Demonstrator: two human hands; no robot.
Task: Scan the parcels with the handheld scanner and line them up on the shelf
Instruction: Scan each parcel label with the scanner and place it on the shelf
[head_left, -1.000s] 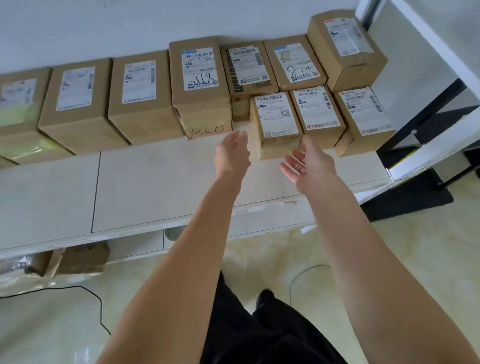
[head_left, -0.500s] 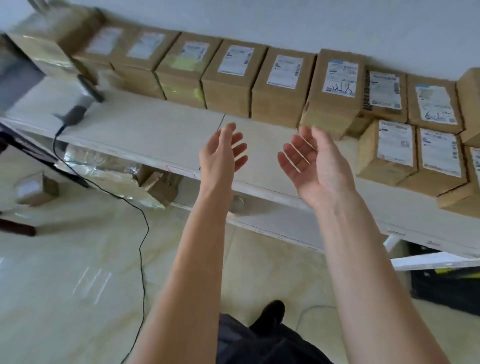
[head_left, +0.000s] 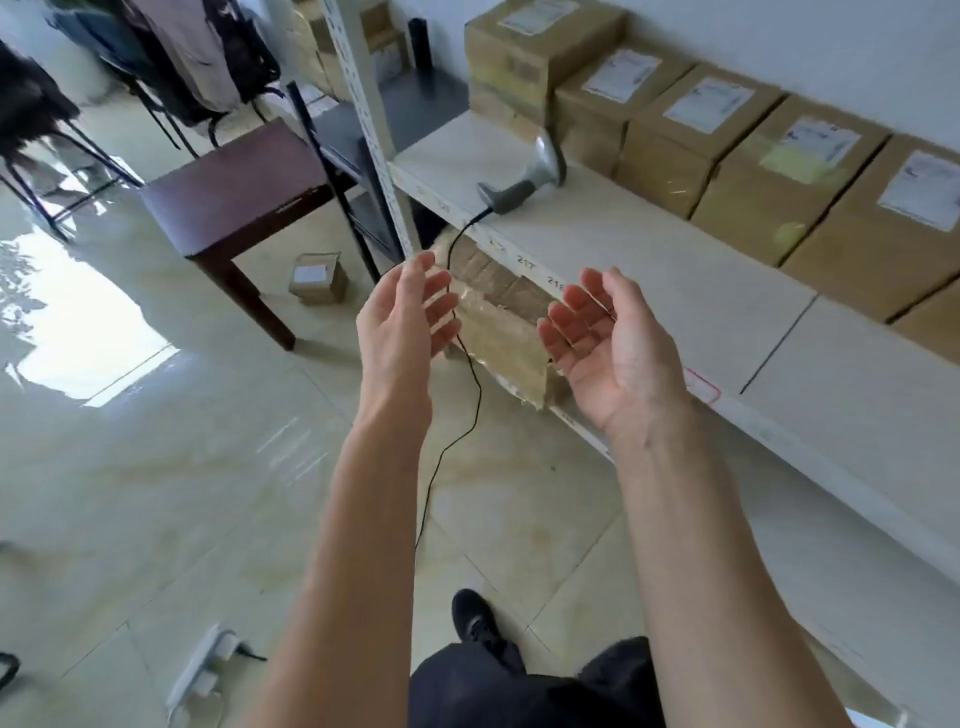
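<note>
Hands first: your left hand (head_left: 402, 317) and your right hand (head_left: 610, 345) are both empty, with the fingers loose and spread, palms turned toward each other. They hold nothing.

Your view has swung away from the far end of the row, where you were a second ago. Now you look at the other end of the shelf (head_left: 675, 270). The scanner (head_left: 530, 176) lies on the shelf at about 12 o'clock from your hands, just beside the row of parcels (head_left: 727, 140), and its black cord (head_left: 467, 374) hangs down past your left hand. One small box (head_left: 318, 278) sits alone on the floor at 10 o'clock, near the dark stool (head_left: 234, 187). I think you turned to fetch that box next, then scan it.
</note>
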